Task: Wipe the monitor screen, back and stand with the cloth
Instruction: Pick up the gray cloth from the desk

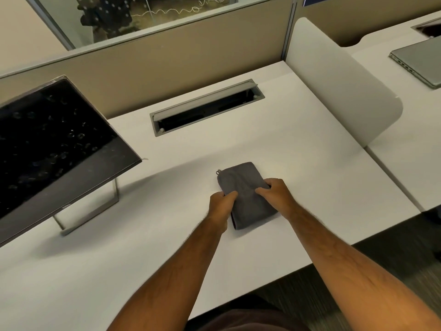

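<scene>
We see the folded cloth flat on the worktop, left hand and right hand pinching its opposite edges, likely to lift it. The smudged monitor stands apart at left, unwiped.

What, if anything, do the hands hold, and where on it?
Both hold the folded grey cloth: left hand pinches its left edge, right hand its right edge.
</scene>
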`<state>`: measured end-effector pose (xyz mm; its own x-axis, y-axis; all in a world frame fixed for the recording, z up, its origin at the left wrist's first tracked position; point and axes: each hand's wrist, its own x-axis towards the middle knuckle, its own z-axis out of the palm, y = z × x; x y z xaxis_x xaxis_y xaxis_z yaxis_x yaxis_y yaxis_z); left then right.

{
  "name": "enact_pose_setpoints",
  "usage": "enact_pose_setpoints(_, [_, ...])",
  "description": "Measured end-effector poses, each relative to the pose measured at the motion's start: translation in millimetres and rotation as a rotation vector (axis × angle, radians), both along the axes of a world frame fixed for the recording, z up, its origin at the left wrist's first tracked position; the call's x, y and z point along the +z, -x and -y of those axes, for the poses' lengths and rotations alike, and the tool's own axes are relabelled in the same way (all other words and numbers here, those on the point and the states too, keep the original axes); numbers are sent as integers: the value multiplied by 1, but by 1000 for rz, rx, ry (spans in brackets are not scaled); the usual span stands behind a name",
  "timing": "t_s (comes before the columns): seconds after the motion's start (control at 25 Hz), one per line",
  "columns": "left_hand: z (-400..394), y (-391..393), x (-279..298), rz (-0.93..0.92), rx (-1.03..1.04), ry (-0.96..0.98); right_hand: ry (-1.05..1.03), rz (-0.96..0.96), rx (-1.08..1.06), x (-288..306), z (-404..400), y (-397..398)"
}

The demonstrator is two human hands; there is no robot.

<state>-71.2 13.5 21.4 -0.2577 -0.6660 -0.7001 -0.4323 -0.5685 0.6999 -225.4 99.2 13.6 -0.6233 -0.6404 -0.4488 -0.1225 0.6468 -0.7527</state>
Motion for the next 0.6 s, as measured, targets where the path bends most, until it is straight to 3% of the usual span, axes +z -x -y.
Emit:
enact_pose_setpoints(0.36, [1, -50, 49, -192, 36, -13, 238, 563, -94, 24, -13, -25])
enact_pose_setpoints(0.48, [3, -75, 60, -277, 83, -8, 313, 578, -72, 38, -12, -39])
enact_pose_setpoints(0.6, [7, -98, 65, -207, 129, 70, 370, 510, -48, 53, -4, -54])
